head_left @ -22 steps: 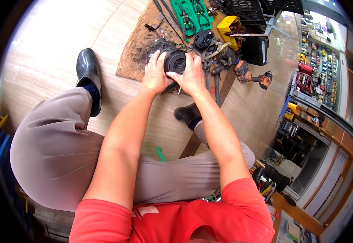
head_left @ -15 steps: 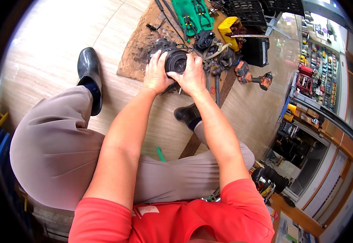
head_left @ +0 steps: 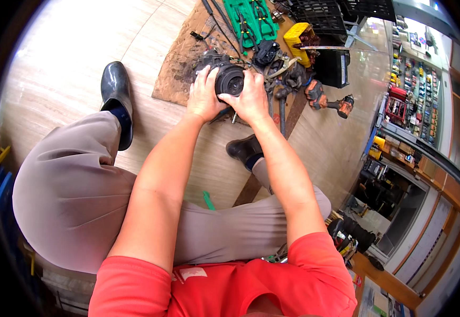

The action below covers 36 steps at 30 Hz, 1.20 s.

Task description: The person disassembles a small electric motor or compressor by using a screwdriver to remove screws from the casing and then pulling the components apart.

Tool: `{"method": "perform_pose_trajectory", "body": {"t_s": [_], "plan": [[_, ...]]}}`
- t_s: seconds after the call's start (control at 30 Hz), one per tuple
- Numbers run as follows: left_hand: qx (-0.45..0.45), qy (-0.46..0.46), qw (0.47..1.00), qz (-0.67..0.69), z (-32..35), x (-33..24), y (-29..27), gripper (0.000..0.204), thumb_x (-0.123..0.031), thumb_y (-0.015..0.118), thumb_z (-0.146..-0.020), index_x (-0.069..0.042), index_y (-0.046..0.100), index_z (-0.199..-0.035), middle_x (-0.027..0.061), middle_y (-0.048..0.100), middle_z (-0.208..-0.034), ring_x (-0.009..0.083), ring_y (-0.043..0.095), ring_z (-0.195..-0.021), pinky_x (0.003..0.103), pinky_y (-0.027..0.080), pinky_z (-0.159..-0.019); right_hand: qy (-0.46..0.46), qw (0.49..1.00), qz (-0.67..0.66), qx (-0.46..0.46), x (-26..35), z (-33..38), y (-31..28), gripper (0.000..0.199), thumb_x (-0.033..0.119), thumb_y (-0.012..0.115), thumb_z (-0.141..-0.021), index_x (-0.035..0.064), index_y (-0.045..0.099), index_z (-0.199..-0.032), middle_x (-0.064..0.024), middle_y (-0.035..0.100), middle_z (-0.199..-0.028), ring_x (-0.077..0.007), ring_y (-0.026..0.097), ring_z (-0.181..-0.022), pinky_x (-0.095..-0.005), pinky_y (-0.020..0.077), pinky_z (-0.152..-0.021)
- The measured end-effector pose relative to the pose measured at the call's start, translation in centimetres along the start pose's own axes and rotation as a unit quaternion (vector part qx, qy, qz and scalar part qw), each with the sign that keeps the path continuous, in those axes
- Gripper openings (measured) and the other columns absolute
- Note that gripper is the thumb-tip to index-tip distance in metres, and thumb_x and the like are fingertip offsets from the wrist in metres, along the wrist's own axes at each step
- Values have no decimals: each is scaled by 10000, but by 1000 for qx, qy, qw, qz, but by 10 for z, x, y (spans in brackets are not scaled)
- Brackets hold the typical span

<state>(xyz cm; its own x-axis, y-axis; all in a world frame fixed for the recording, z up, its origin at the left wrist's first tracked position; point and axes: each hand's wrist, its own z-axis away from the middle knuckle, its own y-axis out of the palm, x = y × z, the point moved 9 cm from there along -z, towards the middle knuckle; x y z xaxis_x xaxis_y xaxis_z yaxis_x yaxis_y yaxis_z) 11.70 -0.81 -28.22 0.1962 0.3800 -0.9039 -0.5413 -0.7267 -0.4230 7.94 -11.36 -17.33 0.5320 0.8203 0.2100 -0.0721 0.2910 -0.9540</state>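
Observation:
A black round pulley [head_left: 234, 82] with a ribbed rim and a hub in its middle sits on a dark, greasy machine body [head_left: 208, 59], which looks like a compressor. My left hand [head_left: 204, 99] grips the pulley's left side, fingers over the rim. From the right, my right hand [head_left: 249, 98] holds the opposite side, its thumb along the near edge. Both thumbs lie close together at the bottom of the rim. The undersides of the pulley and body are hidden by my hands.
Under the work lies a stained brown board [head_left: 169, 79]. Beyond are a green tool tray [head_left: 231, 9] with pliers and a yellow container [head_left: 295, 37] of dark reddish parts. To the right are a hammer [head_left: 282, 108], an orange-black power tool [head_left: 317, 96] and a black box [head_left: 341, 68].

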Motion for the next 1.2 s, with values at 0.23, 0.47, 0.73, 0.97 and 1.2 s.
{"method": "perform_pose_trajectory", "body": {"t_s": [0.23, 0.47, 0.73, 0.97, 1.2], "plan": [[-13, 16, 1000, -10, -1, -6, -4, 1055, -217, 880, -634, -109, 321, -1522, 231, 330, -1565, 442, 389, -1402, 516, 371, -1148, 8, 1000, 7, 10, -1, 0, 0, 921, 339, 935, -645, -15, 458, -1349, -239, 505, -1188, -431, 609, -1091, -488, 538, -908], [-2, 4, 1000, 4, -1, -1, 1, 1082, -275, 907, -629, -158, 322, -1531, 170, 313, -1594, 408, 348, -1445, 534, 339, -1164, 4, 1000, 11, 14, 0, -2, 0, 908, 344, 931, -652, -26, 456, -1332, -238, 506, -1183, -438, 606, -1088, -491, 537, -905], [5, 2, 1000, 2, -1, -3, -1, 1074, -284, 906, -627, -155, 330, -1524, 172, 324, -1586, 412, 359, -1436, 544, 343, -1156, 9, 1000, 13, 14, -2, -3, 0, 898, 345, 931, -652, -17, 463, -1327, -233, 509, -1178, -436, 604, -1095, -491, 533, -915], [0, 1, 1000, 3, -1, -3, -1, 1079, -286, 909, -622, -158, 328, -1523, 169, 321, -1588, 415, 354, -1437, 545, 344, -1152, 20, 999, -2, 25, -3, -3, 1, 897, 346, 932, -648, -16, 468, -1326, -230, 510, -1179, -432, 612, -1097, -495, 541, -908], [7, -5, 1000, 1, -1, -3, -1, 1087, -277, 910, -620, -162, 322, -1527, 165, 319, -1589, 402, 343, -1449, 545, 340, -1157, -9, 1000, 19, 23, 0, -4, -2, 890, 347, 932, -650, -24, 471, -1315, -239, 510, -1187, -435, 613, -1101, -494, 543, -910]]}}
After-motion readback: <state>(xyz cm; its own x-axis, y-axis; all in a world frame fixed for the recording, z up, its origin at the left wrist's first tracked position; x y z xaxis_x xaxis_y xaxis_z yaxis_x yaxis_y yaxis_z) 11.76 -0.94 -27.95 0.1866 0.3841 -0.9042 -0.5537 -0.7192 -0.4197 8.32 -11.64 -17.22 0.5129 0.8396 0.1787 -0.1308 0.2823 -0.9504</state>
